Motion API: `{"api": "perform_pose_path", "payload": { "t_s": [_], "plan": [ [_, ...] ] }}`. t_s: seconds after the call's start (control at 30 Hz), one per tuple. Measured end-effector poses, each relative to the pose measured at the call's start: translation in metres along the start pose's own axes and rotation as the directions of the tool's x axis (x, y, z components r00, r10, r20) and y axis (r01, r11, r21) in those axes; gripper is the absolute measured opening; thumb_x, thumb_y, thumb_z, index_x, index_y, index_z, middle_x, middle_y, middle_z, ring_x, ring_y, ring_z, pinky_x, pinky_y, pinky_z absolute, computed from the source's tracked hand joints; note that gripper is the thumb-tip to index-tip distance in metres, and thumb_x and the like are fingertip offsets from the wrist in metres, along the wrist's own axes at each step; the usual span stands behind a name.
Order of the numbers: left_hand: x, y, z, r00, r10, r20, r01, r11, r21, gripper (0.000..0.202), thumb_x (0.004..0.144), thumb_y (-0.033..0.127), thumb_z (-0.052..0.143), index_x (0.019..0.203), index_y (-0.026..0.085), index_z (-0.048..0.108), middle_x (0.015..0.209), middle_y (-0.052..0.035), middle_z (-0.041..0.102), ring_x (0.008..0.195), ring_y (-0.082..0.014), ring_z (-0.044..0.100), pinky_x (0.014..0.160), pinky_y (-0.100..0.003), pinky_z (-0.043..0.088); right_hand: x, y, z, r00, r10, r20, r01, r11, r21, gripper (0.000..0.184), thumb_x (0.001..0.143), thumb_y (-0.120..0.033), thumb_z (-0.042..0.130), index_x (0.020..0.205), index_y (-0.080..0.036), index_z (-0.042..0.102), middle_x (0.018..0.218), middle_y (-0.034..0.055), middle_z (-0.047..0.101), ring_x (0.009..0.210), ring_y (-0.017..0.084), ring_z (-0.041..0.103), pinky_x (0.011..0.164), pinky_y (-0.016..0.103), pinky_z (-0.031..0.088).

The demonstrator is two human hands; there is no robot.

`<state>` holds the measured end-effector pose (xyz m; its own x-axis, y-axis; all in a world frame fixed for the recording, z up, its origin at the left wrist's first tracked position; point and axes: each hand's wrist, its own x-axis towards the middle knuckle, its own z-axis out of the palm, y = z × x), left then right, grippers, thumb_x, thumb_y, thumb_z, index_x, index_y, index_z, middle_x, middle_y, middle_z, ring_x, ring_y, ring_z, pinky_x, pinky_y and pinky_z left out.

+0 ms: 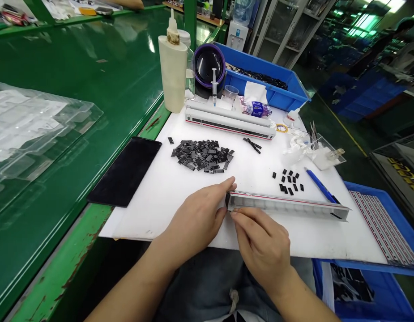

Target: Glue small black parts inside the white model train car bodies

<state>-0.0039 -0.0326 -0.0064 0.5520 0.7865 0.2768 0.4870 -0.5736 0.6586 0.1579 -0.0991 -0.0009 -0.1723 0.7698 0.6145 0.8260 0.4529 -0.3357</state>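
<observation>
A long white train car shell (287,203), with red stripes, lies on its side with its hollow interior facing me. At its left end stands a small black end piece (227,201). My left hand (202,212) is closed on that end, with the index finger along the top and the thumb lower. My right hand (262,239) pinches at the lower corner of the same end; whatever lies between its fingertips is too small to make out. Beyond my hands is a pile of small black pieces (203,155). Several more black pieces (289,180) lie scattered behind the shell.
A second train shell (230,120) lies farther back. Near it stand a cream squeeze bottle (173,74), a syringe (214,87) and a blue bin (277,96). A blue pen (319,183) lies at right, a black tablet (126,172) at left. Striped strips (384,228) fill a tray at right.
</observation>
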Motion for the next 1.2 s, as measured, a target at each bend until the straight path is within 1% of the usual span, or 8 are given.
{"api": "perform_pose_path", "payload": {
  "t_s": [0.17, 0.3, 0.53, 0.7, 0.8, 0.9, 1.07, 1.2],
  "plan": [
    [-0.001, 0.004, -0.002, 0.999, 0.035, 0.004, -0.036, 0.998, 0.058, 0.055, 0.089, 0.016, 0.056, 0.142, 0.019, 0.043, 0.135, -0.0077, 0.061, 0.122, -0.0219, 0.058, 0.104, -0.039, 0.051, 0.002, -0.002, -0.006, 0.998, 0.049, -0.034, -0.046, 0.996, 0.072, 0.027, 0.083, 0.002, 0.063, 0.102, -0.017, 0.067, 0.095, 0.0066, 0.071, 0.084, 0.014, 0.068, 0.075, 0.024, 0.058],
    [-0.003, 0.005, -0.002, 0.997, 0.072, -0.004, -0.072, 0.996, 0.052, 0.046, 0.094, 0.021, 0.055, 0.139, 0.02, 0.048, 0.138, -0.0051, 0.06, 0.125, -0.0197, 0.056, 0.108, -0.038, 0.049, 0.005, -0.003, -0.016, 0.989, 0.113, -0.093, -0.093, 0.976, 0.195, 0.028, 0.082, 0.002, 0.063, 0.099, -0.019, 0.067, 0.093, 0.0055, 0.068, 0.082, 0.013, 0.067, 0.071, 0.024, 0.058],
    [-0.005, 0.0, 0.0, 0.997, 0.079, -0.003, -0.079, 0.996, 0.029, 0.046, 0.091, 0.011, 0.054, 0.134, 0.025, 0.052, 0.139, -0.0018, 0.058, 0.127, -0.0167, 0.054, 0.11, -0.035, 0.048, 0.009, -0.003, -0.009, 0.985, 0.068, 0.161, -0.072, 0.997, 0.016, 0.027, 0.087, -0.002, 0.056, 0.105, -0.016, 0.069, 0.098, 0.0069, 0.071, 0.088, 0.018, 0.069, 0.078, 0.03, 0.059],
    [-0.008, 0.002, -0.001, 0.992, 0.122, -0.017, -0.121, 0.992, 0.043, 0.043, 0.09, 0.01, 0.054, 0.131, 0.024, 0.051, 0.137, -0.0027, 0.058, 0.125, -0.0167, 0.055, 0.109, -0.035, 0.048, -0.004, -0.001, -0.026, 0.997, 0.011, 0.073, -0.015, 0.999, 0.05, 0.033, 0.084, -0.001, 0.06, 0.115, -0.013, 0.066, 0.109, 0.0098, 0.07, 0.099, 0.017, 0.067, 0.086, 0.028, 0.057],
    [-0.008, 0.004, 0.0, 0.991, 0.131, -0.024, -0.13, 0.989, 0.065, 0.042, 0.089, 0.007, 0.053, 0.127, 0.024, 0.051, 0.135, -0.0035, 0.06, 0.124, -0.0179, 0.056, 0.108, -0.037, 0.049, -0.018, 0.018, -0.054, 0.997, -0.039, -0.069, 0.042, 0.999, 0.032, 0.039, 0.078, 0.003, 0.063, 0.112, -0.015, 0.067, 0.107, 0.0103, 0.069, 0.097, 0.02, 0.067, 0.084, 0.034, 0.057],
    [-0.007, 0.004, 0.0, 0.993, 0.105, -0.049, -0.102, 0.993, 0.06, 0.032, 0.089, 0.009, 0.054, 0.117, 0.022, 0.049, 0.131, -0.0061, 0.063, 0.12, -0.0193, 0.059, 0.102, -0.039, 0.053, -0.031, 0.05, -0.076, 0.977, -0.031, -0.209, -0.002, 0.988, -0.152, 0.038, 0.074, -0.001, 0.068, 0.108, -0.019, 0.069, 0.105, 0.0107, 0.068, 0.098, 0.027, 0.065, 0.087, 0.046, 0.054],
    [-0.006, 0.001, 0.001, 0.967, 0.25, -0.044, -0.231, 0.937, 0.261, 0.012, 0.091, 0.008, 0.05, 0.093, 0.02, 0.051, 0.136, -0.0115, 0.06, 0.12, -0.0251, 0.06, 0.102, -0.046, 0.051, -0.046, 0.091, -0.077, 0.991, 0.09, -0.102, -0.117, 0.949, -0.294, 0.043, 0.08, -0.019, 0.071, 0.122, -0.02, 0.063, 0.119, 0.0135, 0.065, 0.114, 0.033, 0.061, 0.101, 0.056, 0.047],
    [-0.006, 0.004, 0.0, 0.942, 0.335, 0.028, -0.306, 0.819, 0.485, 0.023, 0.089, 0.006, 0.051, 0.107, 0.017, 0.06, 0.143, -0.0169, 0.053, 0.122, -0.0305, 0.058, 0.102, -0.05, 0.05, -0.05, 0.095, -0.068, 0.99, 0.092, -0.108, -0.122, 0.941, -0.315, 0.042, 0.083, -0.018, 0.067, 0.125, -0.022, 0.061, 0.118, 0.0098, 0.068, 0.114, 0.029, 0.062, 0.105, 0.054, 0.044]
  ]
}}
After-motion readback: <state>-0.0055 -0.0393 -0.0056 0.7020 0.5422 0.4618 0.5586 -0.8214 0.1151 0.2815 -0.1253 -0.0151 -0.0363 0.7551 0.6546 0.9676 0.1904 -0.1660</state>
